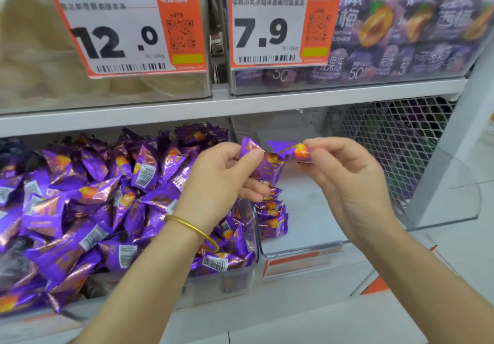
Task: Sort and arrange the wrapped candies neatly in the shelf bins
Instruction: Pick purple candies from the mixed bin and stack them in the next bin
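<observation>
My left hand (pixel 224 175), with a gold bangle on its wrist, grips a purple wrapped candy (pixel 267 168) above the divider between two clear lower bins. My right hand (pixel 350 180) pinches a second purple candy (pixel 300 152) by its end, close to the first. The left bin (pixel 219 282) is heaped with loose purple candies (pixel 93 199). Against the left wall of the right bin (pixel 302 247) stands a short neat row of the same candies (pixel 271 212); the rest of its floor is bare.
Above the white shelf board (pixel 187 108) are two clear bins with orange price tags: 12.0 (pixel 123 27) over pale snacks, 7.9 (pixel 278 22) over purple jelly packs. A white wire mesh panel (pixel 387 140) stands behind the right bin.
</observation>
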`<control>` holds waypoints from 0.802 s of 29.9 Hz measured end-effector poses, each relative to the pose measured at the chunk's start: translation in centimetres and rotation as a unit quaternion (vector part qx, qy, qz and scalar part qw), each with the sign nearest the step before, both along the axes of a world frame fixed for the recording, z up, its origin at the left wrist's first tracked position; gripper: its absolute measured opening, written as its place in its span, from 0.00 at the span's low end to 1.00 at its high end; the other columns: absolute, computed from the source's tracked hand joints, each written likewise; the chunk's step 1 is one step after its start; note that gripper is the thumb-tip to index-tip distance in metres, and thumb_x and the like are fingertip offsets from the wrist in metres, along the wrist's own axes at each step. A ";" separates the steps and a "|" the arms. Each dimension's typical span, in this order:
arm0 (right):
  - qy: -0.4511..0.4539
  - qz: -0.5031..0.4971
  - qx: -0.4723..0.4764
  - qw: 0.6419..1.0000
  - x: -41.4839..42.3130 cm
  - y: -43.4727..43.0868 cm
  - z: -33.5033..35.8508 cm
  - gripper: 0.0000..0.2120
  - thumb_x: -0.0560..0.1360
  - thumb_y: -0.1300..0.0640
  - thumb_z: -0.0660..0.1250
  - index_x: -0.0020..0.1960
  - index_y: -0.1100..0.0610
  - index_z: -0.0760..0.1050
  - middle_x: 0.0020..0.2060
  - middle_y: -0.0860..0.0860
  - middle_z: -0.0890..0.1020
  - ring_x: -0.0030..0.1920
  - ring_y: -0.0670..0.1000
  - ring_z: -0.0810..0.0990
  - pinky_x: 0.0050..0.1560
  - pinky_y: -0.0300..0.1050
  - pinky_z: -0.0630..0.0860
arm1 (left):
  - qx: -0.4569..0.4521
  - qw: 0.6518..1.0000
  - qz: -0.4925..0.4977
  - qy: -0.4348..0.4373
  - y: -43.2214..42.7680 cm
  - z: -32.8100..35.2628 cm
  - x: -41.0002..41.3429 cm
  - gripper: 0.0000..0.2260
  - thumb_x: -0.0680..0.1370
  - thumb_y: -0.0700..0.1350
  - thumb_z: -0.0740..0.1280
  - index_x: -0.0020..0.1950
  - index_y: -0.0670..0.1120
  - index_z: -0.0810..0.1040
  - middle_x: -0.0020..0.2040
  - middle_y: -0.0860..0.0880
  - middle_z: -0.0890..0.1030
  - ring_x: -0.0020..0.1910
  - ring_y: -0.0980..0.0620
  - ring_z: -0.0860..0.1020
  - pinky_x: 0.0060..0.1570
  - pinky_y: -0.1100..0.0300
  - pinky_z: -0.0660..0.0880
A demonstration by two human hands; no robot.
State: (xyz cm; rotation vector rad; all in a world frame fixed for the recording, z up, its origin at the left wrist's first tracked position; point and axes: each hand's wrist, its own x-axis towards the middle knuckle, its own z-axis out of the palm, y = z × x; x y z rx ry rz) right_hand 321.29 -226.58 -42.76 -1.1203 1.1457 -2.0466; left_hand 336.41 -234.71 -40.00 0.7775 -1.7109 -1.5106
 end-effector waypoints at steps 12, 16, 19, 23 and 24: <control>0.229 -0.041 -0.016 0.972 1.4 -0.8 -0.6 0.05 0.66 0.58 0.71 0.40 0.49 0.81 0.47 0.44 0.78 0.50 0.49 0.78 0.49 0.44 0.76 | 0.087 0.991 -0.090 0.053 0.3 -0.4 1.0 0.22 0.68 0.49 0.67 0.57 0.39 0.73 0.43 0.43 0.83 0.35 0.50 0.81 0.32 0.60 0.79; 0.199 -0.023 0.017 0.980 1.6 -0.9 -0.2 0.15 0.64 0.54 0.73 0.50 0.45 0.79 0.50 0.50 0.80 0.47 0.53 0.80 0.48 0.50 0.78 | 0.057 0.993 -0.074 0.070 0.2 -1.2 1.0 0.11 0.76 0.37 0.64 0.58 0.38 0.72 0.42 0.43 0.81 0.32 0.52 0.80 0.30 0.62 0.77; 0.174 0.021 0.084 0.981 0.7 -0.7 0.3 0.25 0.63 0.51 0.75 0.58 0.42 0.76 0.56 0.52 0.79 0.50 0.50 0.81 0.48 0.44 0.78 | -0.009 0.996 -0.069 0.060 0.1 -1.5 0.8 0.10 0.76 0.38 0.66 0.57 0.45 0.74 0.44 0.48 0.82 0.32 0.52 0.77 0.26 0.63 0.73; 0.158 0.133 0.137 0.969 -0.2 -0.3 0.9 0.23 0.65 0.62 0.72 0.59 0.50 0.75 0.46 0.42 0.83 0.41 0.44 0.80 0.37 0.38 0.77 | -0.179 0.982 -0.044 -0.029 -0.3 -2.6 0.5 0.13 0.72 0.53 0.67 0.56 0.56 0.75 0.50 0.54 0.81 0.50 0.53 0.79 0.50 0.58 0.76; 0.169 0.131 0.152 0.965 -0.3 -0.2 0.9 0.23 0.65 0.62 0.74 0.59 0.50 0.75 0.45 0.43 0.83 0.40 0.43 0.79 0.36 0.38 0.77 | -0.236 0.968 -0.015 -0.078 -0.5 -3.0 0.5 0.14 0.71 0.58 0.65 0.55 0.59 0.75 0.51 0.55 0.79 0.54 0.51 0.76 0.56 0.58 0.73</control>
